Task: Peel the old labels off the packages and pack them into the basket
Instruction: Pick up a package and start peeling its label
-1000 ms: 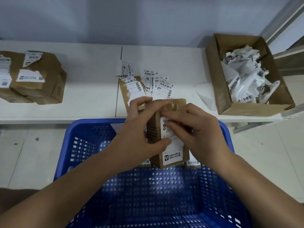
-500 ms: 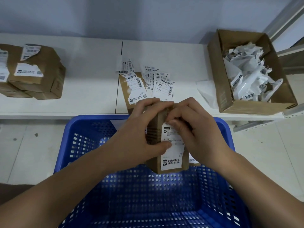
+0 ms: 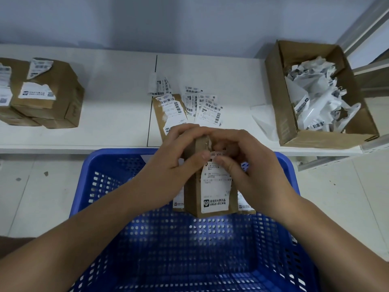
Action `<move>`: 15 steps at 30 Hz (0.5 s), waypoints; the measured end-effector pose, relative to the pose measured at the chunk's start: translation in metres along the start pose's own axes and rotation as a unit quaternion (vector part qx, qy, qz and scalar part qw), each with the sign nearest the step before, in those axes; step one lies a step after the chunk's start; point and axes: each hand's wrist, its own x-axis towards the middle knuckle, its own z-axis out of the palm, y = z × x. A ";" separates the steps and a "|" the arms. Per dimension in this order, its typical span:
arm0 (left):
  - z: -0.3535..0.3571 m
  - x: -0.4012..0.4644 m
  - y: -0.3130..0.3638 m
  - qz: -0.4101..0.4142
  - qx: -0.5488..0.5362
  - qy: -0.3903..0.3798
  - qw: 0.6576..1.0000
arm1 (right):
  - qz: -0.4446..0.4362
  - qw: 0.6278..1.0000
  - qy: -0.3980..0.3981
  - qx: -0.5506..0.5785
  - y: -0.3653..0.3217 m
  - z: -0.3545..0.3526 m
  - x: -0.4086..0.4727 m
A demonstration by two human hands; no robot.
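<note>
I hold a small brown cardboard package (image 3: 194,199) upright over the blue plastic basket (image 3: 109,165). My left hand (image 3: 174,165) grips its left side and top. My right hand (image 3: 250,167) pinches the upper edge of the white label (image 3: 214,192) stuck on its front. The label's top strip is lifted from the cardboard. More labelled packages (image 3: 179,204) lie in the basket behind the held one, mostly hidden. Another package (image 3: 166,114) lies on the white shelf (image 3: 117,102), with loose peeled labels (image 3: 207,106) beside it.
A stack of brown packages (image 3: 48,95) with torn labels sits at the shelf's left end. An open cardboard box (image 3: 288,123) full of crumpled label scraps stands at the right. A tiled floor lies under the basket.
The package has risen slightly and my right fingers have curled onto the label's top edge, which has started to lift from the cardboard.
</note>
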 end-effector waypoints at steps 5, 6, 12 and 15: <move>0.000 0.002 -0.005 0.008 0.005 0.015 1.000 | -0.031 0.998 0.046 -0.031 0.007 0.002 0.001; 0.000 0.001 -0.006 0.011 0.011 0.013 1.000 | -0.031 0.998 0.047 -0.029 0.008 0.002 0.001; 0.002 0.001 -0.007 0.012 0.027 0.016 0.999 | -0.043 0.998 0.025 -0.028 0.007 0.001 0.000; 0.002 0.001 -0.007 0.016 0.060 0.019 0.998 | -0.057 0.997 0.011 -0.040 0.009 0.003 0.000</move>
